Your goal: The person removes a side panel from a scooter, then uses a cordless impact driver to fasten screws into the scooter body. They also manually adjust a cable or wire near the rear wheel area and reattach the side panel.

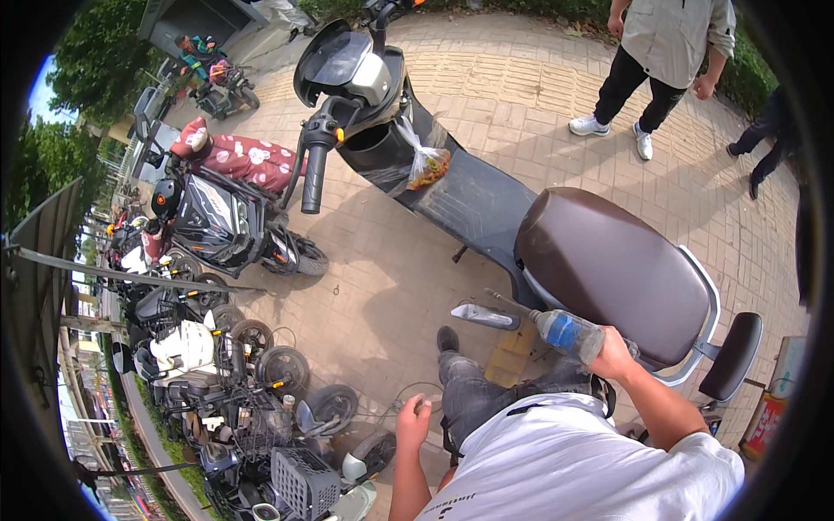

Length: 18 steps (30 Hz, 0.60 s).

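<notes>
Fingers of the right hand [613, 354] grip a plastic bottle [569, 333] beside the scooter's brown seat [612, 269], lower right; left hand [412, 421] is fisted. A tilt could spill its contents onto the paving [382, 286].

A paved forecourt of tan brick pavers [521, 78] lay in flat daylight, with soft shadows under the vehicles. A dark electric scooter [452, 187] with a brown seat [608, 269] stood at centre. A crowded row of parked scooters and bicycles [226, 347] lined the left edge, one draped with a red spotted cover [252, 161]. Green trees [87, 61] rose beyond them, and a hedge [747, 74] bordered the far side. A bystander in a light shirt and black trousers [660, 61] stood on the paving.
</notes>
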{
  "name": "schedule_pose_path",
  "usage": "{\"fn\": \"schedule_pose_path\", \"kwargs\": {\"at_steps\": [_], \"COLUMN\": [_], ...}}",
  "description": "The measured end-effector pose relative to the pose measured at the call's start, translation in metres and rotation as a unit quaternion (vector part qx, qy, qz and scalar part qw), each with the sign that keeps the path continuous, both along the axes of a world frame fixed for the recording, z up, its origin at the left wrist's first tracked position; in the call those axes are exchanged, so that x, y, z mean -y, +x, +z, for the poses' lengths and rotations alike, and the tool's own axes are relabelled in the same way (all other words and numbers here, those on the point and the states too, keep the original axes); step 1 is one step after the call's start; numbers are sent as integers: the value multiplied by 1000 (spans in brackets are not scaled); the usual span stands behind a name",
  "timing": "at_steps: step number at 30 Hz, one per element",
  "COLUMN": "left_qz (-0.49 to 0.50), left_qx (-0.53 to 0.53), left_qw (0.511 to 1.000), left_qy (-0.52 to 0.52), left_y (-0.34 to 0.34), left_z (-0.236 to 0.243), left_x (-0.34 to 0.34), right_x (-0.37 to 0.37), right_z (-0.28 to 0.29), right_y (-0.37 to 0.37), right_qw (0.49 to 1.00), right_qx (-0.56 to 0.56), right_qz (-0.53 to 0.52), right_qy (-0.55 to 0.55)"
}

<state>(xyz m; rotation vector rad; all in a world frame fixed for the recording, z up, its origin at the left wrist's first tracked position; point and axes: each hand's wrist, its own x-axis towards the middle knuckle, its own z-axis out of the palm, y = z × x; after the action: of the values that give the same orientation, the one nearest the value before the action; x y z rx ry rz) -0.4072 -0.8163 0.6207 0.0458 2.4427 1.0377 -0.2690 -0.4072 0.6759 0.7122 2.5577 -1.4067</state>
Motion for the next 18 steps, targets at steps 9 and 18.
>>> {"fn": "schedule_pose_path", "kwargs": {"at_steps": [9,18], "left_qz": [-184,-324], "left_qx": [107,286], "left_qw": [974,863], "left_qy": [-76,-261], "left_y": [-237,-324], "left_z": [-64,-83], "left_x": [105,105], "right_x": [111,237], "right_z": [12,-46], "right_y": [-38,-6], "right_qw": [962,893], "right_qx": [142,196], "right_qz": [-213,-405], "right_qy": [96,3]}}
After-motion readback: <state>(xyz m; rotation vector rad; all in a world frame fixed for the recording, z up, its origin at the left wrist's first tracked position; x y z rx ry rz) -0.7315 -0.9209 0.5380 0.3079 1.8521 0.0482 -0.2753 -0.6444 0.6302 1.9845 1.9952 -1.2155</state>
